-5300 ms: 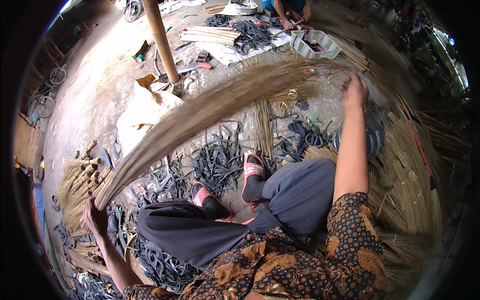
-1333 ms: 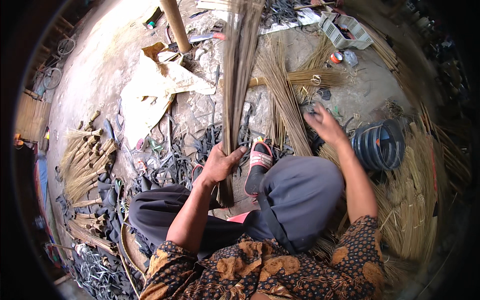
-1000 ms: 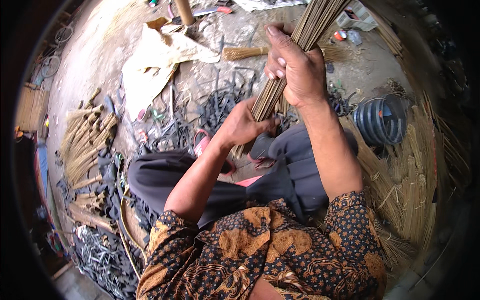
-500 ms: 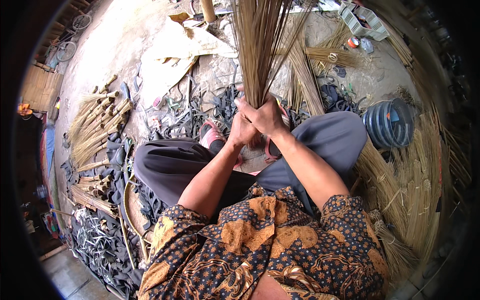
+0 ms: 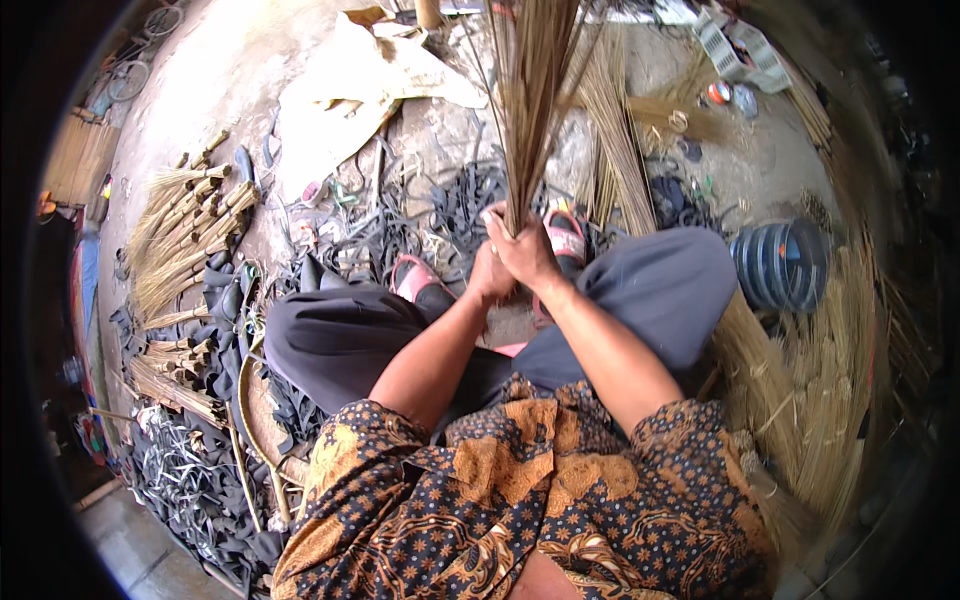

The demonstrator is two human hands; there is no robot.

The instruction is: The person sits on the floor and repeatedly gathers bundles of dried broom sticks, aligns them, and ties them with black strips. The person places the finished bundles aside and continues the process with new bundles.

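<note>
A bundle of long, thin brown broom sticks (image 5: 532,110) stands almost upright in front of me, its tips fanning out past the top edge of the view. Around its lower end both of my hands are closed, side by side and touching. My right hand (image 5: 527,250) wraps the bundle from the right, a little higher. Below it and to the left, my left hand (image 5: 490,273) is closed at the butt end, which the fingers mostly hide. The hands are between my bent knees, above my sandalled feet.
Short tied stick bundles (image 5: 200,230) and black rubber scraps (image 5: 185,480) lie at left. Longer bundles (image 5: 810,400) cover the right side by a ribbed clear plastic container (image 5: 780,265). Farther off are a pale sheet (image 5: 350,90), a white crate (image 5: 740,50) and more sticks (image 5: 618,130).
Both hands have come slightly lower and to the right with the stick bundle, keeping their grip. The whole view has shifted a little, and the bundle's spread looks narrower.
</note>
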